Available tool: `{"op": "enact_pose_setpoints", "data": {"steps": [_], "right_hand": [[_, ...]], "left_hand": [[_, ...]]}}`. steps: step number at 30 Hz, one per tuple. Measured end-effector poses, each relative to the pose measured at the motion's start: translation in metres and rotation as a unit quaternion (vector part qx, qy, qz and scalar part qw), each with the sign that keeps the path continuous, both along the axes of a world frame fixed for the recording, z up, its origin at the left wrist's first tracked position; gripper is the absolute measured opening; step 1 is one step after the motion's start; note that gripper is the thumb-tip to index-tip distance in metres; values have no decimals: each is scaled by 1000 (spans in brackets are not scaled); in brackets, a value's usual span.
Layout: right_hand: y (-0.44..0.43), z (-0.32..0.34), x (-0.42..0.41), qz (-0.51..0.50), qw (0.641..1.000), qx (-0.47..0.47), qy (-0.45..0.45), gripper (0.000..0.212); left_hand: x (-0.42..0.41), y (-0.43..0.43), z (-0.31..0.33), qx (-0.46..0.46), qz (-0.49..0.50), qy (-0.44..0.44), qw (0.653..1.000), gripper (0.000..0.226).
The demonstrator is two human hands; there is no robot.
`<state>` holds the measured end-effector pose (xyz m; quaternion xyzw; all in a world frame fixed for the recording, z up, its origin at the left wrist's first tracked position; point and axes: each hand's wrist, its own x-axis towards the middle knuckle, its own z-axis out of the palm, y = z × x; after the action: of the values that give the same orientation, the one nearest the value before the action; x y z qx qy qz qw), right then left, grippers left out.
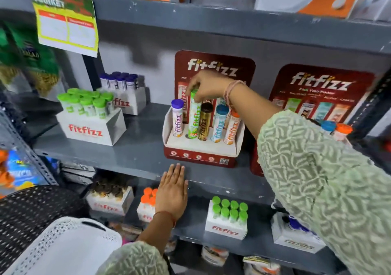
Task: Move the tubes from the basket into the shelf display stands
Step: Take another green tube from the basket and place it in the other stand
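A red display stand sits on the grey shelf and holds a row of upright tubes. My right hand grips the top of the green-and-white tube, second from the left, which stands in its hole. Beside it stand a purple-capped tube, a black-and-gold tube, a blue-capped tube and an orange tube. My left hand lies flat against the shelf's front edge, fingers spread, holding nothing. The white mesh basket is at the lower left; its contents are hidden.
A second red stand is to the right, partly behind my sleeve. White boxes of green-capped tubes and blue-capped tubes sit at the left of the shelf. More boxes fill the shelf below. A price sign hangs above.
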<state>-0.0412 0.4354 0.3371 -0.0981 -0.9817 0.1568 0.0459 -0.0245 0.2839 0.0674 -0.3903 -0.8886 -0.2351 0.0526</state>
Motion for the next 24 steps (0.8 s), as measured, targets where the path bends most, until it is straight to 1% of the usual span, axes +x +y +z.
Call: {"op": "enact_pose_setpoints", "data": {"steps": [2,4,8,11,14,17,18,20,22,24], "right_hand": [[2,-3,-5,-7,999,35,-19,36],[3,-10,-10,-13,998,59,-8,37],[3,-17,-16,-27,999,44,11,35],[1,-14,-17,-19,998,68,-7,34],[0,-15,-17,-20,997,80,-4,33],[0,-15,-18,-29,997,76,-4,34],[1,-16,-19,-35,997,75,-6,34],[1,-21,-21,-44,996,70,-21,35],[0,-28,-24,-56,996,61,-38,36],[0,-33,-27,-74,995,47,-40,37]], "left_hand": [[0,0,0,-7,-2,3,1000,75],[0,-1,2,-19,0,-6,1000,79],[3,-2,7,-31,16,-5,999,81],[4,-3,8,-33,18,-3,999,81],[3,-3,6,-31,13,-3,999,83],[2,-3,4,-30,8,-3,1000,103],[2,-3,3,-27,9,-4,1000,106],[2,-3,4,-24,8,-11,1000,102],[3,-3,6,-31,8,-12,999,88],[3,-3,6,-32,10,-15,999,81]]}}
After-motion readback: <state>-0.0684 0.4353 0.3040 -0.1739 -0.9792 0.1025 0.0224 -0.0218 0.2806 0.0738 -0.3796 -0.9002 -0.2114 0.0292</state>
